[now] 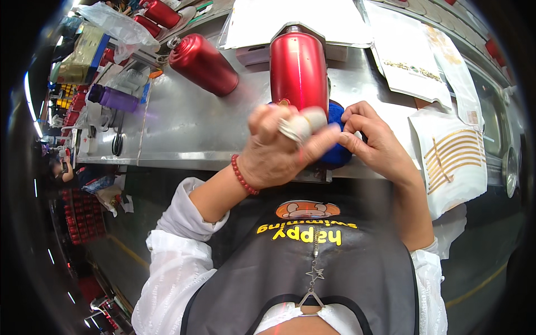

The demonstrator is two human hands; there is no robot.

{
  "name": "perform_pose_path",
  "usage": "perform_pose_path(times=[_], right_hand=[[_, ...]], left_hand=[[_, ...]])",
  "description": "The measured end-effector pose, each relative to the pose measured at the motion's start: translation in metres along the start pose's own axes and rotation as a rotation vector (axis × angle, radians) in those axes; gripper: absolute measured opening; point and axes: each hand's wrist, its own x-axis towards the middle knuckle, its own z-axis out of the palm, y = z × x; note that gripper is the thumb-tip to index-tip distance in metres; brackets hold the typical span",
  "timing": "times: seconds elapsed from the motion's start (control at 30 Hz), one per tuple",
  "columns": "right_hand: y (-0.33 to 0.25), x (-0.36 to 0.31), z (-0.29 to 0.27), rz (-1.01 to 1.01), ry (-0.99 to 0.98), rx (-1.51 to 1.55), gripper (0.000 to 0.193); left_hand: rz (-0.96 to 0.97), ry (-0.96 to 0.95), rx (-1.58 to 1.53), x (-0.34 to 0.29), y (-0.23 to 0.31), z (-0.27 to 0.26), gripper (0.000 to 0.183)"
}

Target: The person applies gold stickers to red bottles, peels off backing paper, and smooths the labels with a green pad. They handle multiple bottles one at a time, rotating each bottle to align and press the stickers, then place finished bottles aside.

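Steel, dull and scratched, makes the top of the bench (184, 125), which runs across the view with its near edge just in front of the person. At its far left corner stand a purple bottle (114, 99) lying on its side and a crumpled clear plastic bag (114, 25). Next along, a smooth red metal bottle (204, 64) lies tilted on the steel, its small silver neck pointing to the far left. A second red bottle (298, 70), the same glossy cylinder, stands near the middle by the near edge, its lower end in a blue cloth (336, 134). The left hand (276, 151), with a red bead bracelet (243, 176) at the wrist, is curled closed with taped fingertips against the bottle's lower end and the cloth. The right hand (377, 145) pinches the cloth's right side between thumb and bent fingers. Toward the right edge lie three flat white paper bags (452, 159), printed in gold; what is inside them cannot be told.
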Motion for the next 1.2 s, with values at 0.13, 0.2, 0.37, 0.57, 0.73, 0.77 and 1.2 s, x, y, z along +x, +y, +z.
perform_pose_path(times=[0.13,0.2,0.37,0.57,0.73,0.77,1.2], right_hand=[[-0.003,0.001,0.0,-0.015,0.006,-0.026,0.023],[-0.004,0.002,0.001,-0.027,0.011,-0.038,0.023],[-0.014,0.005,0.002,-0.068,0.02,-0.029,0.023],[-0.015,0.007,0.005,-0.074,0.019,0.01,0.02],[-0.015,0.007,0.004,-0.041,-0.016,0.096,0.018],[-0.015,0.007,0.004,-0.035,-0.023,0.115,0.018],[-0.024,0.014,0.014,-0.321,0.241,-0.099,0.027]], left_hand=[[-0.294,-0.148,0.052,0.002,0.003,-0.009,0.064],[-0.339,-0.126,0.036,-0.003,0.005,-0.009,0.069],[-0.418,-0.077,-0.03,-0.015,0.007,-0.006,0.074],[-0.463,-0.04,-0.104,-0.023,0.009,-0.001,0.077],[-0.5,-0.029,-0.161,-0.027,0.011,0.002,0.077],[-0.504,-0.025,-0.164,-0.028,0.011,0.002,0.078],[-0.572,-0.007,-0.26,-0.039,0.013,0.007,0.076]])
